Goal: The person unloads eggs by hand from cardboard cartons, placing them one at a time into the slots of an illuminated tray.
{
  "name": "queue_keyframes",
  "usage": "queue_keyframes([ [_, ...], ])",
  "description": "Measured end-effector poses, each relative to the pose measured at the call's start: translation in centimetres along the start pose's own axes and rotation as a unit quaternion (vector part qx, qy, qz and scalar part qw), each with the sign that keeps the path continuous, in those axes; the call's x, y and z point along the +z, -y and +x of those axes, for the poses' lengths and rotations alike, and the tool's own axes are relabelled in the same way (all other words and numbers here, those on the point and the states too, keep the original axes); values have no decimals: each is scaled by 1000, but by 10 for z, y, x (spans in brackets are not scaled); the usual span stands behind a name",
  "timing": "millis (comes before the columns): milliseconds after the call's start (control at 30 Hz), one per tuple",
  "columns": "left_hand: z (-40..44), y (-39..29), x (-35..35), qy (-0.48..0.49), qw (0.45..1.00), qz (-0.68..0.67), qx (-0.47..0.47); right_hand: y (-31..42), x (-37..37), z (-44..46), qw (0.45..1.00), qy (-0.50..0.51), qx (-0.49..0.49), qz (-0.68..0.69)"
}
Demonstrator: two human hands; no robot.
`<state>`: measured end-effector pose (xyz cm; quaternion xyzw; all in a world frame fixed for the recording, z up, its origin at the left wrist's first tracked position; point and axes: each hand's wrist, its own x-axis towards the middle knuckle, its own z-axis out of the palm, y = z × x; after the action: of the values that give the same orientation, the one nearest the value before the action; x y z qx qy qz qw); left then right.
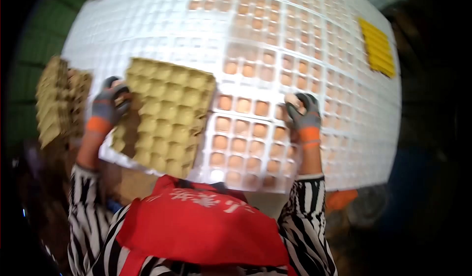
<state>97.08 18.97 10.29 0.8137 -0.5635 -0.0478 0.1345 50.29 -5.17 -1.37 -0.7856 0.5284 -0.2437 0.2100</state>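
My left hand [110,101], in a grey glove with an orange cuff, is curled closed beside the left edge of a tan pulp egg tray [169,114]. What its fingers hold, if anything, is blurred. The cups of this tray look bare. My right hand [303,111], gloved the same way, is closed above the white egg trays [269,115]. Something pale shows at its fingertips; I cannot tell whether it is an egg or bare skin. Brown eggs [243,105] sit in the cells just left of this hand.
A stack of pulp trays [54,99] stands at the far left. A yellow egg tray [377,47] lies at the table's right edge. More white trays with brown eggs [258,10] extend toward the back. A red apron [201,224] covers my front.
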Motion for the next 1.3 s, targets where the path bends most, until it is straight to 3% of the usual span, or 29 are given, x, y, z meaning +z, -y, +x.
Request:
queue_keyframes([
  [33,-1,10,8,-7,1000,6,-5,7,3,0,994,18,55,93],
  [67,-6,25,15,-36,999,-13,-20,21,-2,0,990,28,50,127],
  [167,-26,47,4,-87,990,-62,-93,-4,-6,-3,995,29,-30,96],
  [200,-32,52,-2,-76,988,-69,-117,-6,-11,-5,992,51,-15,112],
  [233,-37,58,-7,-5,979,-95,-179,0,-16,-8,986,58,24,152],
  [300,-52,48,-14,58,989,14,-134,4,-23,-11,975,56,51,208],
  [333,-51,43,-14,94,985,-2,-147,3,-25,-11,975,64,45,208],
  [433,-38,23,2,22,991,77,-110,2,-19,-7,976,82,31,200],
  [500,-21,12,10,55,970,193,-135,-2,-12,-5,979,71,4,191],
  [633,-14,55,29,30,982,182,-41,-16,-13,-4,981,53,-31,186],
  [700,-20,63,24,22,987,157,-37,1,-31,-5,995,23,-52,85],
  [767,-21,47,8,-15,987,136,-81,1,-38,-9,998,29,-5,51],
  [833,-14,21,0,-23,986,-46,-159,2,-37,-10,999,24,20,33],
  [867,-7,-10,2,-54,993,-66,-76,4,-34,-8,999,27,30,27],
  [967,23,-128,35,-15,993,-96,67,16,-21,5,997,61,27,-42],
  [1067,50,-226,96,66,983,-146,92,9,10,17,988,73,21,-137],
  [1100,59,-253,112,87,981,-148,89,11,8,22,985,114,58,-113],
  [1167,81,-273,151,171,981,-61,70,-1,8,20,994,59,83,37],
  [1233,78,-268,172,178,981,-51,54,-17,7,21,992,-12,45,121],
  [1300,72,-259,193,168,983,-51,50,-45,0,26,933,62,139,326],
])
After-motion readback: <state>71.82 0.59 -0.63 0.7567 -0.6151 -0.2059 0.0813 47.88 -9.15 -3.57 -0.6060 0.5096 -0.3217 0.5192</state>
